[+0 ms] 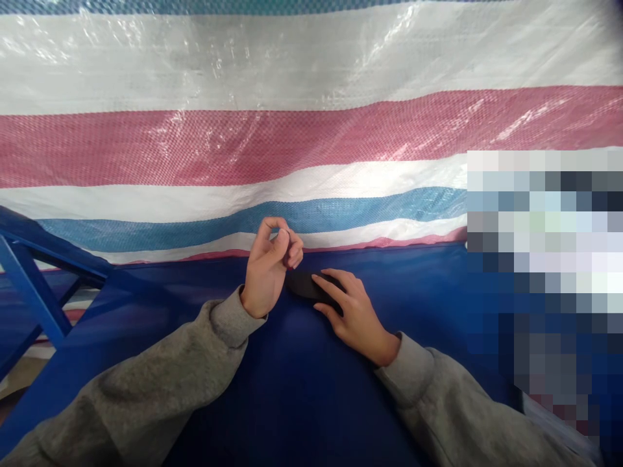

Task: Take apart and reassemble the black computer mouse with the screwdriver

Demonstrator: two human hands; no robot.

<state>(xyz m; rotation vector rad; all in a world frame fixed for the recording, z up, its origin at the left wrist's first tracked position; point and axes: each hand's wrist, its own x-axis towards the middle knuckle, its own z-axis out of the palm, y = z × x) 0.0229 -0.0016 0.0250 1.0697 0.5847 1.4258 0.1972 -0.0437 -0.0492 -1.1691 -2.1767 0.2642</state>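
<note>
My left hand is raised over the table, its fingers curled in and the thumb bent against the index finger. Whatever may be between those fingertips is hidden. Just to its right lies a black, smooth, rounded object, low and elongated; its exact kind does not show. My right hand grips the right end of this object, thumb on the near side and fingers over the far side. The object's left end reaches close to my left wrist.
The blue tabletop spreads beneath both arms. Behind it hangs a striped plastic sheet in white, red and blue. A blue metal frame stands at the left. A pixelated patch covers the right side.
</note>
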